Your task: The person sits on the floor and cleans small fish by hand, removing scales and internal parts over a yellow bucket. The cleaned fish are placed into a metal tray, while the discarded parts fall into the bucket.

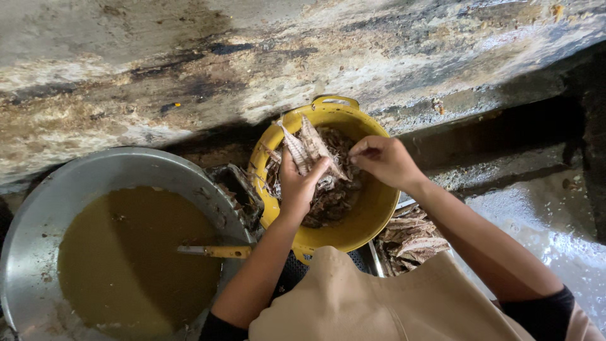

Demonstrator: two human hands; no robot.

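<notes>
The left hand (297, 186) has its fingers shut tight around a dried fish (307, 148), which sticks up out of them over the yellow basket (363, 221). The right hand (382, 159) is just beside it, fingertips pinched together at the fish's edge. More dried fish (331, 196) lie in the basket under the fingers, and a big metal bowl (38, 221) of brown water sits off to the left.

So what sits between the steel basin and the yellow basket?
In the head view, a dark tray wedged between basin and basket.

Rough wet kitchen, stained wall (189, 57), basin (38, 208)
</notes>
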